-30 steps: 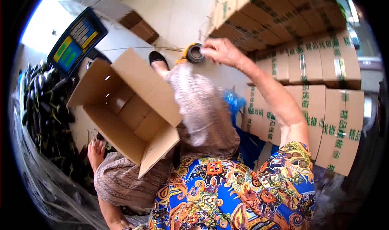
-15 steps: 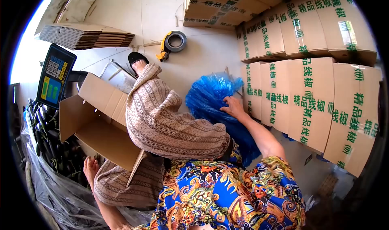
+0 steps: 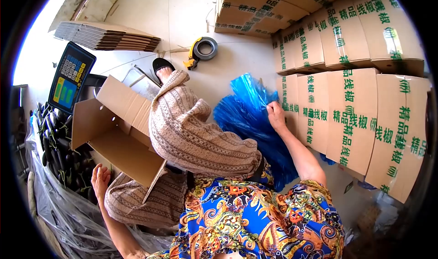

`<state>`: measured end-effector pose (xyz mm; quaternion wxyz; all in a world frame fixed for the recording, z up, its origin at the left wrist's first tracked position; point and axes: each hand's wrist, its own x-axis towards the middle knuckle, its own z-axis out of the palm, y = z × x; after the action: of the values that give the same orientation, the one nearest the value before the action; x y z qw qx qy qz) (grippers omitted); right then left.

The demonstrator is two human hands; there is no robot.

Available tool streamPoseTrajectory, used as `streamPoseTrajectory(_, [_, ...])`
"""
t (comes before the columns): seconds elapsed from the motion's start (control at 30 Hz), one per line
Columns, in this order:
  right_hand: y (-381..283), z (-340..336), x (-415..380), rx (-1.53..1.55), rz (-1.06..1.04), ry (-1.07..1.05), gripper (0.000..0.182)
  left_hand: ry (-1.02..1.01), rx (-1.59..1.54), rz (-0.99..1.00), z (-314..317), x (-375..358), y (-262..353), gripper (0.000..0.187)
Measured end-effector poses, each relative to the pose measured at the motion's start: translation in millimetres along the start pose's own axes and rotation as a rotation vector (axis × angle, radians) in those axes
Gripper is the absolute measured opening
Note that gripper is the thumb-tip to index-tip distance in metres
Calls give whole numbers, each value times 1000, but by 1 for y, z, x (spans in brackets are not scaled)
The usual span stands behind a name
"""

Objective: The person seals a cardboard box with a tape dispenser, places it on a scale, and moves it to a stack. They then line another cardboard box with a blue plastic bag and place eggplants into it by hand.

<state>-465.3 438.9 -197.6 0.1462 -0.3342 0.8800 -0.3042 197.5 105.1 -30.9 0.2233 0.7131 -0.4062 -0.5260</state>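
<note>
My right hand (image 3: 276, 116) is closed on the edge of a blue plastic bag (image 3: 239, 110), pulling its film up to the right of my leg. Between my knees an open cardboard box (image 3: 123, 151) stands tilted with its flaps spread, and I see nothing inside it. Beside that box my left hand (image 3: 100, 181) is empty, its fingers loosely curled and apart. Just past the left hand lies a pile of dark eggplants (image 3: 59, 154) on clear plastic sheeting (image 3: 77, 222).
A scale display (image 3: 72, 78) stands behind the eggplants. Flattened cartons (image 3: 107, 36) are stacked at the upper left. On the floor lies a yellow tape dispenser (image 3: 200, 51). Closed, printed cartons (image 3: 351, 117) form rows on the right, with more cartons (image 3: 255, 12) at the back.
My right hand has closed on the blue bag and drawn its film up and right. My left hand has risen slightly beside the box. The whole view has shifted a little.
</note>
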Motion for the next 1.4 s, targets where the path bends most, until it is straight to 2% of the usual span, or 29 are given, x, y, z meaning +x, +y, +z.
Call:
streamPoseTrajectory(0.03, [0,5,5,-7,-6,-17,15,-6,-8,13,3,-2,4,33])
streamPoseTrajectory(0.13, [-1,11,22,114,286,-36,16,36,20,44,6,-8,19,32])
streamPoseTrajectory(0.2, [33,17,36,267,270,5,15,14,-19,91,3,-13,27,31])
streamPoseTrajectory(0.27, [8,-5,48,494,297,80,15,10,-42,139,7,-21,42,31])
streamPoseTrajectory(0.3, [-21,-25,53,622,301,39,13,50,-82,193,15,-28,54,31])
streamPoseTrajectory(0.4, [-86,-56,73,1020,301,-67,11,-6,-145,440,57,-58,112,36])
streamPoseTrajectory(0.53, [-231,-98,84,1394,192,-234,9,-269,-108,510,162,-143,206,41])
streamPoseTrajectory(0.6, [-291,-117,78,1438,87,-390,9,-508,-59,537,210,-171,229,57])
streamPoseTrajectory(0.67, [-344,-130,71,1511,-77,-530,8,-742,-146,564,251,-176,226,79])
streamPoseTrajectory(0.73, [-390,-141,63,1563,-164,-628,10,-753,-84,623,284,-189,232,91])
streamPoseTrajectory(0.8, [-424,-152,57,1718,-281,-834,13,-736,-34,690,305,-171,238,94])
streamPoseTrajectory(0.83, [-441,-160,52,1675,-313,-842,15,-795,-140,719,307,-159,243,87])
streamPoseTrajectory(0.87, [-450,-158,50,1698,-386,-913,17,-795,-200,638,306,-154,247,65])
streamPoseTrajectory(0.93, [-461,-153,51,1679,-484,-1026,21,-759,-219,676,292,-148,252,40])
streamPoseTrajectory(0.97, [-462,-149,53,1641,-510,-1063,23,-777,-359,609,284,-149,255,27])
streamPoseTrajectory(1.0, [-461,-145,55,1573,-501,-957,25,-725,-506,434,275,-151,259,23])
streamPoseTrajectory(1.03, [-461,-142,55,1503,-485,-855,27,-776,-589,446,268,-146,261,23])
streamPoseTrajectory(1.07, [-461,-136,59,1595,-414,-909,28,-826,-676,458,260,-140,263,22])
streamPoseTrajectory(1.13, [-463,-126,66,1781,-256,-1004,32,-924,-701,357,262,-150,263,42])
streamPoseTrajectory(1.2, [-474,-136,66,1613,-243,-874,29,-774,-524,478,284,-160,245,57])
streamPoseTrajectory(1.23, [-487,-144,58,1484,-260,-592,30,-741,-168,668,281,-163,239,60])
streamPoseTrajectory(1.27, [-486,-152,69,1562,-287,-684,33,-687,192,840,277,-164,236,63])
streamPoseTrajectory(1.3, [-489,-162,72,1450,-316,-516,33,-638,339,905,273,-159,236,64])
streamPoseTrajectory(1.33, [-492,-173,73,1337,-342,-348,34,-619,313,869,265,-151,239,55])
streamPoseTrajectory(1.4, [-476,-182,103,1419,-436,-355,34,-563,52,645,240,-121,241,45])
